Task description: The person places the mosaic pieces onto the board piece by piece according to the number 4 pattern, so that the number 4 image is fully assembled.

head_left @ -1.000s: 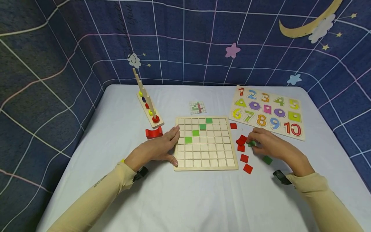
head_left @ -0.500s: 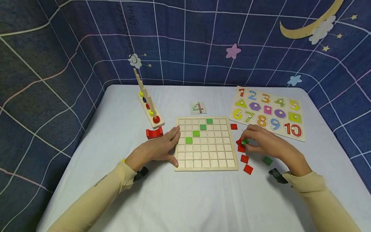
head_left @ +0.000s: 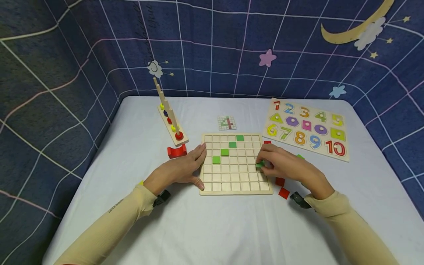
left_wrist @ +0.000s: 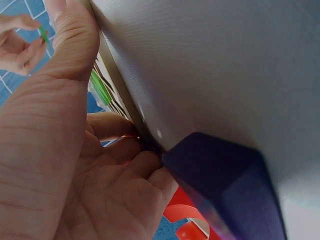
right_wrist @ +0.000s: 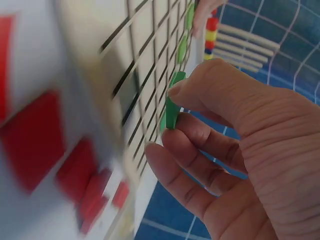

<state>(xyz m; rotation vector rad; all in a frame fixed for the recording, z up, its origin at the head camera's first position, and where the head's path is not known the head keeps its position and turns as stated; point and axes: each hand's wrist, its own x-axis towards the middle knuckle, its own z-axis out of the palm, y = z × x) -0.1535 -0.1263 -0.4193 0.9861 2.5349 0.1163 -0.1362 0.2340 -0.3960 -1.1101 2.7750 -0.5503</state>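
Note:
A wooden grid board (head_left: 235, 176) lies at the table's middle, with several green tiles (head_left: 225, 151) set in a diagonal. My left hand (head_left: 195, 165) rests flat against the board's left edge, fingers straight; the left wrist view shows that palm (left_wrist: 75, 150) against the board's side. My right hand (head_left: 262, 165) is over the board's right side and pinches a green tile (head_left: 260, 165) between thumb and fingers. The right wrist view shows the same tile (right_wrist: 172, 107) held on edge just above the grid (right_wrist: 145, 60). Loose red tiles (head_left: 283, 193) lie right of the board.
A number puzzle board (head_left: 306, 129) lies at the back right. A peg stacker (head_left: 169, 117) with coloured rings and a red arch block (head_left: 176, 151) stand left of the grid. A small pattern card (head_left: 226, 123) lies behind it. Another green tile (head_left: 300, 156) sits beyond my right hand.
My right hand lifted a green tile from the loose pile and carried it left over the board's right side. The left hand has stayed put.

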